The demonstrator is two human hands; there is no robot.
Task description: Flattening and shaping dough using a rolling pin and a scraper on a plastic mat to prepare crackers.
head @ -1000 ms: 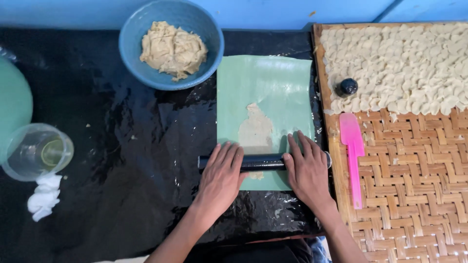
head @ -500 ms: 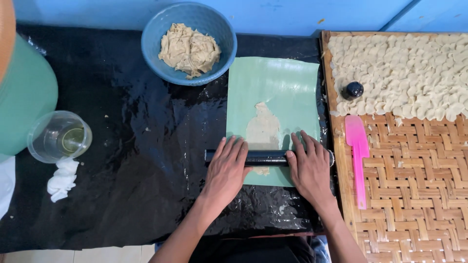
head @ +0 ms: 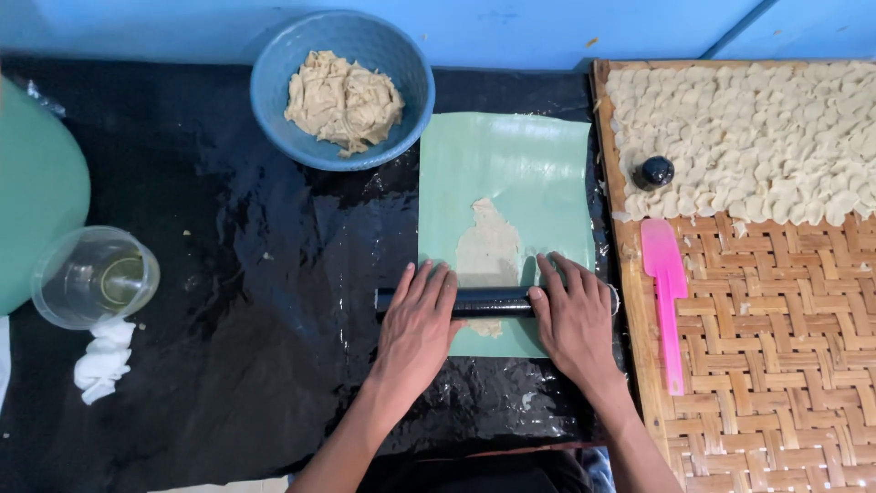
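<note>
Both hands lie flat, palms down and fingers stretched forward, on a black rolling pin [head: 493,301]: the left hand [head: 416,329] presses on its left end and the right hand [head: 573,319] on its right end, so each grip is open and pressing, with no fingers curled around the pin. The pin lies crosswise over the near part of a pale green sheet [head: 511,201], which lies on the worktop [head: 228,347], a surface covered in shiny black plastic. Under and just beyond the pin a thin, flattened strip of beige dough [head: 488,242] is spread on the sheet, reaching toward the sheet's middle; a small bit of it shows on the near side of the pin between the hands. Beyond the sheet's left corner, near the far edge of the worktop, stands a blue bowl [head: 274,100] holding a lump of the same dough [head: 342,99]. Just right of the sheet lies a woven bamboo tray [head: 785,365]; its far part is covered with many small pale dough pieces [head: 776,128], a small black round object [head: 654,172] sits at the edge of those pieces, and a pink spatula [head: 666,292] lies lengthwise near the tray's left rim. Toward the worktop's left edge stand a clear plastic cup [head: 94,277], a crumpled white tissue [head: 102,360] just in front of it, and part of a large green round object [head: 36,183].
</note>
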